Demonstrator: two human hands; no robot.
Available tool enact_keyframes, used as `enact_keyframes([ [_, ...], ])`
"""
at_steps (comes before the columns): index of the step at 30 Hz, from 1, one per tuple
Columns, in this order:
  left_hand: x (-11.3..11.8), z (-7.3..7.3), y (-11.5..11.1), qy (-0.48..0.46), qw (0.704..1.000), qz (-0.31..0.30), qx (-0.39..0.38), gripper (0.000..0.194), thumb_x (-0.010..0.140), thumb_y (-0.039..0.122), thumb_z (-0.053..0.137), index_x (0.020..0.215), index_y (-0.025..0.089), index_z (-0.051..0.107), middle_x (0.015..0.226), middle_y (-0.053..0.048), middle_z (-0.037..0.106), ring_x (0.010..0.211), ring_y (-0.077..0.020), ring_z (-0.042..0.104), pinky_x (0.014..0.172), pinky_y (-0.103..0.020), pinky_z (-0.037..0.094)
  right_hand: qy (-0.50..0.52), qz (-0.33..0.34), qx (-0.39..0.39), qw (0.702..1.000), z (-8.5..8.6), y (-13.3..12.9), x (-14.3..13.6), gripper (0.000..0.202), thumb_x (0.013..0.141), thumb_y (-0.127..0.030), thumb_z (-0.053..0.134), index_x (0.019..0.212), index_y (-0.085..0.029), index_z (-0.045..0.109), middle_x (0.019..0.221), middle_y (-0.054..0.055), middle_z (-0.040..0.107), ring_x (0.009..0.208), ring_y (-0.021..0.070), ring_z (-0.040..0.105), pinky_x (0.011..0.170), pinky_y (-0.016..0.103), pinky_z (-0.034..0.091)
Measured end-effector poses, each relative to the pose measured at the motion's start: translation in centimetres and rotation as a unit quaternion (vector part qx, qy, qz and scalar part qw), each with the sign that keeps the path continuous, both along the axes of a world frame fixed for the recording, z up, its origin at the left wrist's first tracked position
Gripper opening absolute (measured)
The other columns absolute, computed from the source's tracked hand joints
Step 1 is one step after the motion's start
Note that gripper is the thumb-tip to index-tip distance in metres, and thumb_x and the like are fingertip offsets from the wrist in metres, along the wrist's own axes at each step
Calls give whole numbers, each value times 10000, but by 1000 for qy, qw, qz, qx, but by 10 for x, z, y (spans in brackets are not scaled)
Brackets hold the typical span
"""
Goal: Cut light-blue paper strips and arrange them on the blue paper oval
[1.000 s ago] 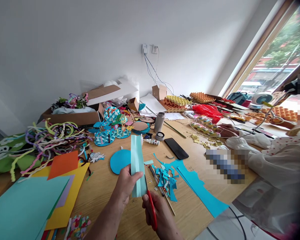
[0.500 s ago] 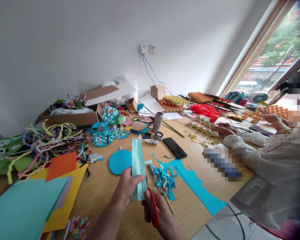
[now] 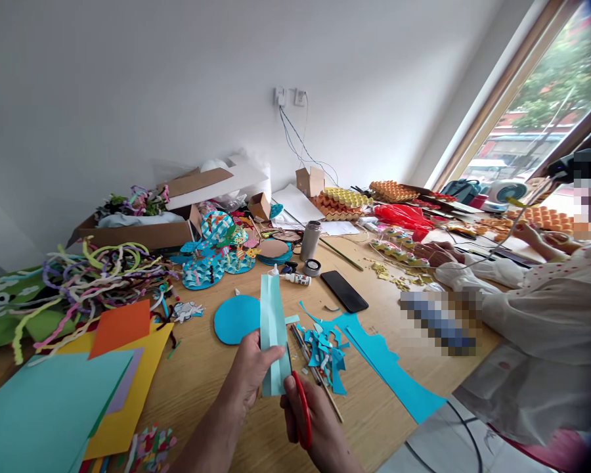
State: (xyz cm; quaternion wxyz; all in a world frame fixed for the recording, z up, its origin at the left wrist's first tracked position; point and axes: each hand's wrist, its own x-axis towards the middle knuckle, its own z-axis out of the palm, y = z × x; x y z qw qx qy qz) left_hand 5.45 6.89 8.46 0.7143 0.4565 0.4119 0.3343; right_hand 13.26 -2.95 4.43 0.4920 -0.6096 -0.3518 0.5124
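A folded strip of light teal paper [image 3: 272, 309] stands upright in my left hand [image 3: 257, 368], whose thumb presses flat on its face. My right hand [image 3: 309, 410] grips red-handled scissors [image 3: 303, 414]. Their dark blades lie along the strip's right edge, partly hidden behind it. Just beyond my left hand lies a blue paper-covered disc [image 3: 236, 320]. To the right of the scissors sits a heap of blue paper scraps [image 3: 328, 355], with thin sticks [image 3: 320, 378] beside it.
A phone [image 3: 345, 291], a steel flask [image 3: 310, 241] and a glue bottle [image 3: 298, 278] stand or lie beyond my hands. Coloured paper sheets [image 3: 44, 401] cover the left side, near tangled pipe cleaners [image 3: 103, 276]. A large blue offcut [image 3: 394, 371] lies right. Another person's sleeve [image 3: 502, 309] rests at the right.
My hands, the paper strip and the scissors hold nearly the same position. At the right, the other person's hands and arm have shifted slightly.
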Motion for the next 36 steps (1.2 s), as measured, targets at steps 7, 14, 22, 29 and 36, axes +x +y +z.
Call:
enact_keyframes([
  [7, 0, -2, 0, 14, 1000, -21, 2, 212, 541, 231, 692, 689, 143, 569, 537, 41, 536, 493, -88, 432, 456, -209, 378, 9, -2, 13, 1000, 15, 2, 0, 666, 727, -841, 344, 659, -188, 453, 427, -48, 424, 371, 63, 379, 376, 186, 263],
  [14, 1, -6, 0, 11, 1000, -27, 0, 204, 548, 230, 696, 679, 147, 564, 536, 44, 530, 490, -87, 431, 453, -207, 373, 7, -12, -6, 1000, 14, 4, 0, 690, 664, -886, 347, 631, -203, 435, 424, -57, 399, 353, 68, 369, 363, 199, 277],
  [22, -1, -1, 1, -10, 999, -22, -22, 272, 602, 322, 760, 742, 145, 609, 562, 25, 574, 509, -110, 498, 482, -218, 407, 28, -15, -5, 999, 9, 2, 0, 690, 637, -886, 395, 650, -198, 447, 429, -69, 397, 326, 57, 361, 332, 190, 259],
  [29, -2, -11, 10, -37, 997, 17, -70, 296, 555, 343, 788, 675, 157, 591, 518, 37, 559, 474, -105, 489, 476, -221, 409, 23, 6, -20, 1000, 5, 2, -5, 705, 611, -899, 400, 644, -196, 439, 444, -75, 393, 319, 49, 353, 319, 185, 242],
  [36, -4, -15, 15, -17, 996, 51, -71, 238, 497, 233, 756, 652, 155, 593, 504, 33, 571, 459, -114, 501, 469, -229, 409, 18, 28, -22, 999, 13, -1, -7, 694, 636, -892, 377, 659, -200, 435, 447, -73, 398, 324, 50, 327, 341, 198, 240],
])
